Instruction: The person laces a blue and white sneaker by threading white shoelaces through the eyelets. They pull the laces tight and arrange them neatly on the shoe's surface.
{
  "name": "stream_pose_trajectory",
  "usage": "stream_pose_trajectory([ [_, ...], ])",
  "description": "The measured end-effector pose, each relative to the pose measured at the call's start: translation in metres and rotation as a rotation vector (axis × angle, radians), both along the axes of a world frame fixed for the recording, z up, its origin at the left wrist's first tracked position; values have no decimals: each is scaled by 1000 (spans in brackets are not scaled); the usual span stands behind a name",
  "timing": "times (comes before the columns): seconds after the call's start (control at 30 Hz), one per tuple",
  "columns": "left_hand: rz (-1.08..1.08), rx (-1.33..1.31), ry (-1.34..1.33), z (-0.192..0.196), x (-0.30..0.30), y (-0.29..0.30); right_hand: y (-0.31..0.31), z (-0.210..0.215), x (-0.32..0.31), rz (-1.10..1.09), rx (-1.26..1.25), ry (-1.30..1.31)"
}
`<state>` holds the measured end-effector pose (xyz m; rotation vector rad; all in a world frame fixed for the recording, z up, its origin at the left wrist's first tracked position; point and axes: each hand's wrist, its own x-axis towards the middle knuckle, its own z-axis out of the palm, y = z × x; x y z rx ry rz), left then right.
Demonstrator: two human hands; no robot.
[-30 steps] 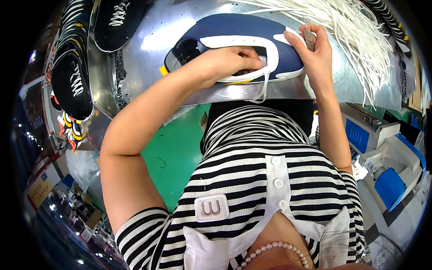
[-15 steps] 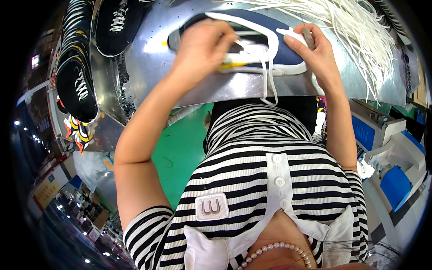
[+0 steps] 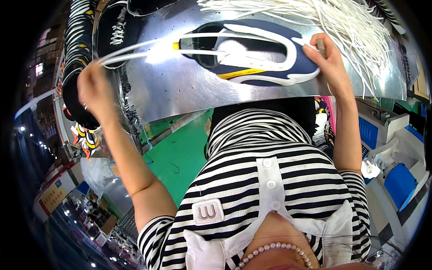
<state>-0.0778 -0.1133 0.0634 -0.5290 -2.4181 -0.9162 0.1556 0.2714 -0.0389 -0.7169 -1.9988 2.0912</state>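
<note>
My left hand (image 3: 95,87), motion-blurred, is closed around the white lace (image 3: 148,44) near the counter's left edge. My right hand (image 3: 327,58) curls around a small tool (image 3: 321,47), thumb against the navy shoe (image 3: 274,66). The shoe lies inside the metal counter's (image 3: 171,94) front edge; loose laces (image 3: 346,38) border its right. Below, the floor (image 3: 180,155) is green.

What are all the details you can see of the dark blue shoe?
The dark blue shoe has white trim, a yellow side stripe and heel tab, and dark, fabric-like lining. It lies on the metal table, toe rightward, touched by the right hand; two white lace strands stretch from it to the left hand.
</note>
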Motion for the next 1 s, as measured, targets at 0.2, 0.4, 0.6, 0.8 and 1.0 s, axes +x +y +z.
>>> stream_pose_trajectory([
  [0.2,-854,0,-289,16,72,138,-1,2,-17,75,888,-18],
  [0.4,-927,472,-782,10,72,151,-3,-4,-15,-181,872,98],
  [0.6,-960,-17,-144,7,92,182,-34,58,-13,49,92,376],
  [0.8,-730,-157,-250,-6,95,182,-42,37,-14,-11,-210,178],
  [1.0,-466,209,-1700,-44,72,178,-51,0,-32,-118,-122,152],
])
